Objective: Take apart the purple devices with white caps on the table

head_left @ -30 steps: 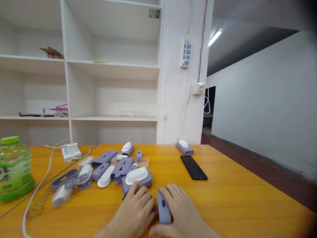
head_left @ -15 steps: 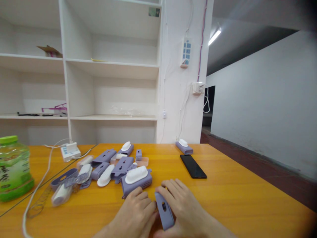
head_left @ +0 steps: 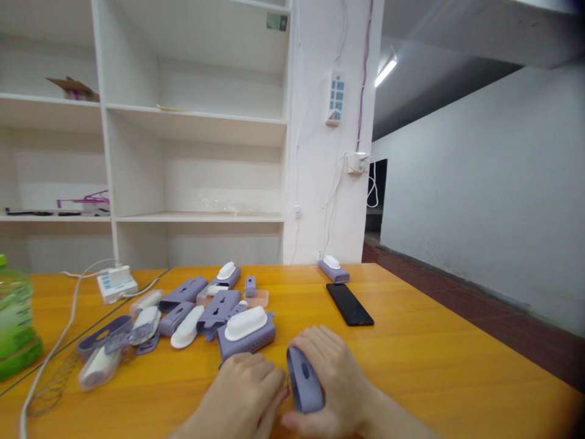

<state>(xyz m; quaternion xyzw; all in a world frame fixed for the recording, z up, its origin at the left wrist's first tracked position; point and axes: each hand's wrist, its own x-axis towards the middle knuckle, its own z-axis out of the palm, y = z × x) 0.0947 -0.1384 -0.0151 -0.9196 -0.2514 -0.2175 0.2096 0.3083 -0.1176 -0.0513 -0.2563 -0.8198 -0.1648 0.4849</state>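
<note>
- The right hand (head_left: 336,381) has its fingers curled around a small purple plastic shell with an oval slot (head_left: 303,380); the thumb is under the near end and the other fingers lie along its right side.
- The purple shell stands on its edge on the orange wooden table (head_left: 434,366), near the front edge, between the two hands.
- The left hand (head_left: 240,399) lies palm down just left of the shell. Its fingers are together and bent, and the fingertips come close to the shell; I cannot tell if they touch it or hold something.
- Just beyond the left hand sits a purple perforated box with a white rounded cap on top (head_left: 247,332).
- To the far left of this box is a heap of similar purple and white plastic parts (head_left: 192,305), spread over the table.
- A flat black phone (head_left: 350,303) lies to the far right of the hands, well apart from them.
- Behind the phone, at the far table edge, is one more purple piece with a white cap (head_left: 333,270).
- On the left there are a white power strip with its cable (head_left: 116,283) and a green plastic bottle (head_left: 13,323) at the picture edge.
- White shelves (head_left: 192,122) stand behind the table.
</note>
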